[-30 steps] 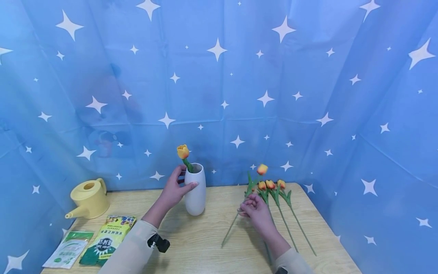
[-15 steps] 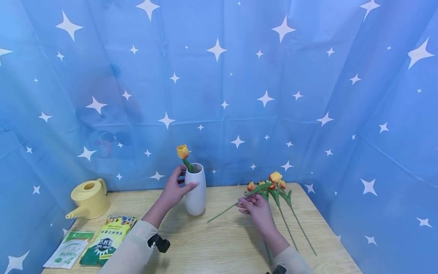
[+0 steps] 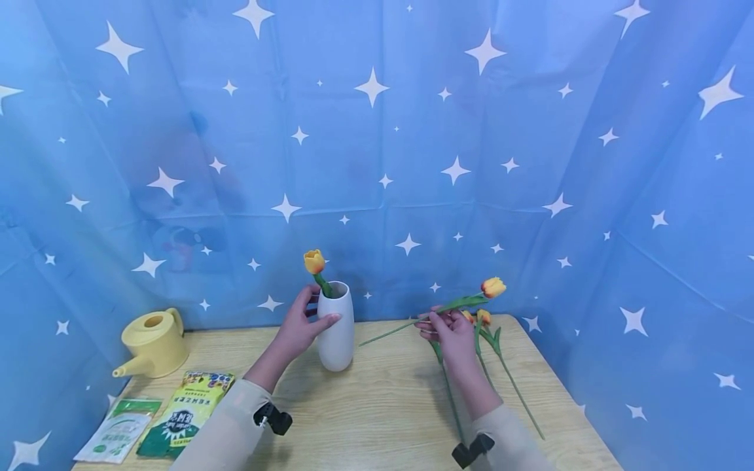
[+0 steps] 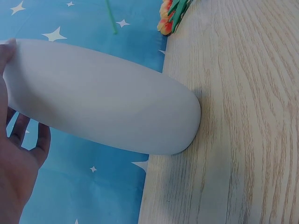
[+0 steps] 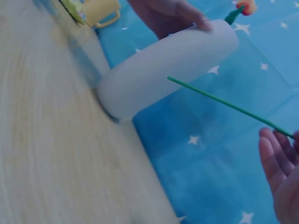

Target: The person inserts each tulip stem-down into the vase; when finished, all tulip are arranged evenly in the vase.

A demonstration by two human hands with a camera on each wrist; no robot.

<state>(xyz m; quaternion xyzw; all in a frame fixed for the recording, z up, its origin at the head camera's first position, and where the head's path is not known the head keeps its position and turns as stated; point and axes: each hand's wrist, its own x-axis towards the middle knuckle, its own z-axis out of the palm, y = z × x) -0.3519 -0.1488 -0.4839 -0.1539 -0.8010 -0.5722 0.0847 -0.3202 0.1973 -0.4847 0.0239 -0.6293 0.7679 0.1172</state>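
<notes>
A tall white vase [image 3: 337, 337] stands upright on the table with one yellow-orange tulip [image 3: 315, 261] leaning out of its mouth. My left hand [image 3: 303, 329] grips the vase near its rim, thumb in front and fingers behind. In the left wrist view the smooth side of the vase [image 4: 103, 95] fills the middle. My right hand [image 3: 450, 333] pinches a second tulip [image 3: 493, 287] by its green stem, blossom up to the right. The bare end of that stem [image 5: 224, 101] points toward the vase and overlaps it in the right wrist view.
Several more tulips [image 3: 518, 392] lie at the table's right, partly behind my right forearm. A yellow watering can [image 3: 154, 343] stands at the left. In front of it lie a yellow-green bag [image 3: 185, 412] and a white-green packet [image 3: 120, 428]. A blue starry curtain [image 3: 377, 157] hangs behind.
My right hand has lifted the tulip off the others and tipped it flatter, its blossom swinging right and its stem end left toward the vase. The left hand and vase have stayed put.
</notes>
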